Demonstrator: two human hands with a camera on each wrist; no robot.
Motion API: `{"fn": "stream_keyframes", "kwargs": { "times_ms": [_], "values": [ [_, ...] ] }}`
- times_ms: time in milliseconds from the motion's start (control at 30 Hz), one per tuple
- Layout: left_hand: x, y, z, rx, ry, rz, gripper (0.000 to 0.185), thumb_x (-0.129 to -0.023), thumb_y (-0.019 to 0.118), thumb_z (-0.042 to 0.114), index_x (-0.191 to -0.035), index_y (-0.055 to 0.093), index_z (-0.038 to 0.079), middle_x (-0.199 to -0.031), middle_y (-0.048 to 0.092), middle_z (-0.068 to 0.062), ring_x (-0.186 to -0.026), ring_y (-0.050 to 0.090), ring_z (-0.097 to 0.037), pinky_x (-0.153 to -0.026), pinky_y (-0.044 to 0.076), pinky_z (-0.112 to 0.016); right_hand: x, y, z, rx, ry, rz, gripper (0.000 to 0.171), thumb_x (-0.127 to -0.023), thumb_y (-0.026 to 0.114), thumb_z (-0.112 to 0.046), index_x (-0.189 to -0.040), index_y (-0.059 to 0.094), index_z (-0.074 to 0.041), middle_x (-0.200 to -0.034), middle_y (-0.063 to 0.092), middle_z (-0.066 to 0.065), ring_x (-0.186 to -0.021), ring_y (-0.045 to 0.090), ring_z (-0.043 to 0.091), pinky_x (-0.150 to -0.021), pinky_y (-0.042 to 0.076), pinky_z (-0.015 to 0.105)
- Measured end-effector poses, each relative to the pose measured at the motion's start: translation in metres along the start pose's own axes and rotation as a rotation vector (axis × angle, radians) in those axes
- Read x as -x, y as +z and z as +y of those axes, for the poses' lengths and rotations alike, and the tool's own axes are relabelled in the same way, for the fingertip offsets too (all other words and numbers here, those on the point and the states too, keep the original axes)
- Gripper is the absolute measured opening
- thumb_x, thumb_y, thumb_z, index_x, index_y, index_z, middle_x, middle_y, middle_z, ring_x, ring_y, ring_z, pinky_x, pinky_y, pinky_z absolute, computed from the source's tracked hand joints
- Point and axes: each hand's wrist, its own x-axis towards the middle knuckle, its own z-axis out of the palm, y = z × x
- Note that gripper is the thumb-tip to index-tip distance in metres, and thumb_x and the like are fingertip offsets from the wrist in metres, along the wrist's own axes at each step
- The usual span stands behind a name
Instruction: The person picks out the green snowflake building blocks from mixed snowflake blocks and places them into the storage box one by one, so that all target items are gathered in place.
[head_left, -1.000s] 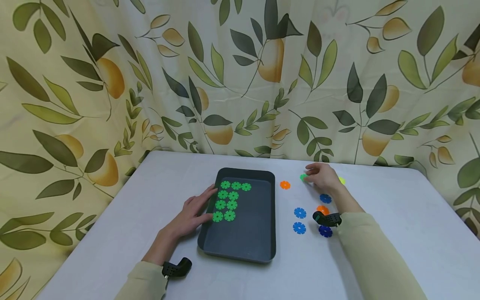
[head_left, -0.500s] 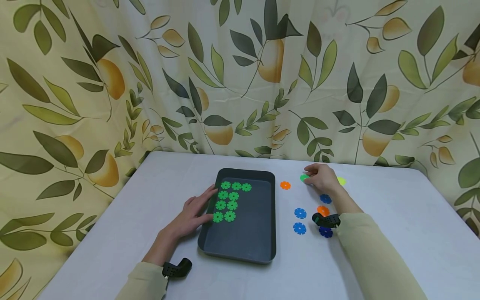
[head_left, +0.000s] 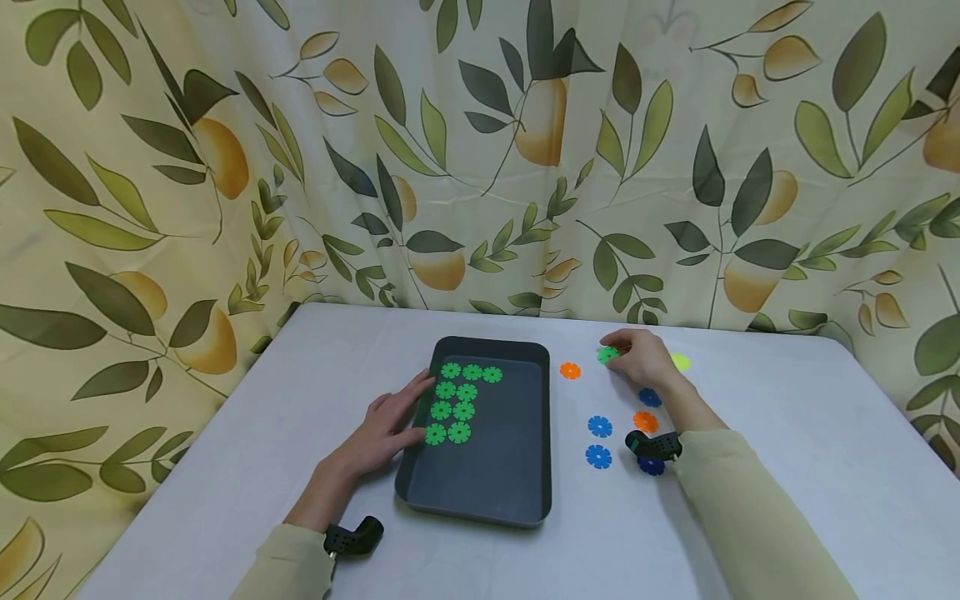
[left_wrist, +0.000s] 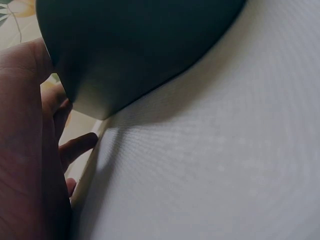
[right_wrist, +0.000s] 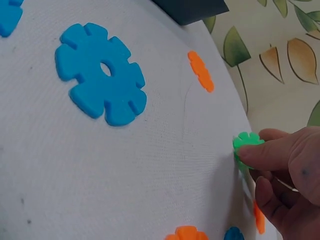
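My right hand (head_left: 643, 357) pinches a green snowflake disc (head_left: 607, 355) at the far right of the table; in the right wrist view the thumb lies across the green disc (right_wrist: 246, 144), which stands on edge. My left hand (head_left: 382, 429) rests at the left side of a dark grey tray (head_left: 495, 504), fingers fairly straight and spread, thumb and fingertips at the rim. Seen from the left wrist, the thumb touches the wall of the tray (left_wrist: 130, 55). Several green discs (head_left: 459, 432) lie in rows in the tray's left part, three across at the top.
Right of the tray lie blue discs (head_left: 598, 457), an orange disc (head_left: 570, 371) and another orange disc (head_left: 646, 422). A yellow disc (head_left: 681, 362) sits behind the right hand, and a dark blue disc (head_left: 651, 467) is partly covered by the wrist camera. A leaf-patterned curtain (head_left: 480, 167) borders the table.
The right hand has shifted slightly left, and more of the green disc shows between its fingers. The left hand, the tray and the discs in it have not moved.
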Motion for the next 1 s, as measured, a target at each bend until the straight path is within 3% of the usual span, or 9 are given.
{"fn": "stream_keyframes", "kwargs": {
  "times_ms": [467,767,1000],
  "values": [
    [0.000,0.001,-0.001,-0.001,0.001,0.008,0.072,-0.095,0.060,0.027,-0.160,0.030,0.014,-0.168,0.017,-0.005,-0.151,0.022,-0.028,-0.111,0.012,-0.061,0.007,-0.004,-0.006,0.040,0.018,-0.040,0.031,-0.092,0.067,-0.002,-0.123,0.069,0.001,-0.114,0.061,0.023,-0.101,0.050,0.037,-0.086,0.045,0.045],
    [-0.001,0.002,0.001,-0.001,0.001,0.010,0.073,-0.094,0.060,0.026,-0.159,0.031,0.013,-0.167,0.018,-0.005,-0.151,0.022,-0.028,-0.111,0.012,-0.061,0.013,-0.012,-0.011,-0.147,0.098,-0.079,0.039,-0.096,0.065,-0.006,-0.133,0.061,0.006,-0.121,0.056,0.025,-0.100,0.051,0.033,-0.078,0.050,0.026],
    [0.000,0.001,0.001,-0.003,0.004,0.010,0.072,-0.094,0.059,0.026,-0.159,0.031,0.011,-0.167,0.018,-0.005,-0.151,0.022,-0.028,-0.111,0.012,-0.061,0.015,-0.015,-0.016,-0.247,0.153,-0.117,0.044,-0.098,0.065,-0.009,-0.139,0.055,0.006,-0.131,0.052,0.026,-0.109,0.054,0.034,-0.089,0.051,0.028]
  ]
}}
